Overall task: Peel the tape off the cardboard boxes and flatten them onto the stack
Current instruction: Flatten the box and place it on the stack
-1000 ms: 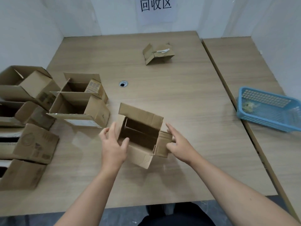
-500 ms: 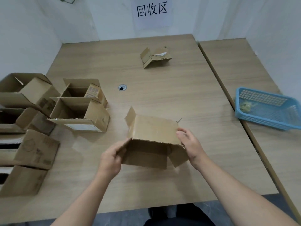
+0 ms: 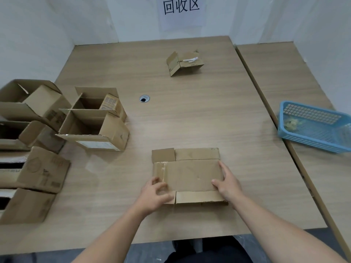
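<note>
Flat cardboard box (image 3: 190, 175) on the table (image 3: 190, 111) near the front edge, clear tape (image 3: 161, 170) down its left side, left hand (image 3: 153, 196) there — fingers bent, cannot tell if pinching, right hand (image 3: 228, 185) pressing the right edge, fingers straight.

White walls (image 3: 38, 35) are recorded on three sides, and a sheet of white paper (image 3: 181, 8) printed with three black characters is fixed to the rear wall. A table (image 3: 190, 111) topped in pale wood grain is set against that wall, with a round cable hole (image 3: 144, 98) cut in its top. A second table (image 3: 284, 73) of the same finish is butted against its right edge, and a blue plastic mesh basket (image 3: 303, 142) is stood upon it. Grey floor (image 3: 148, 251) is shown below the near edge, and the whole is lit evenly, with only soft shadows cast.
</note>
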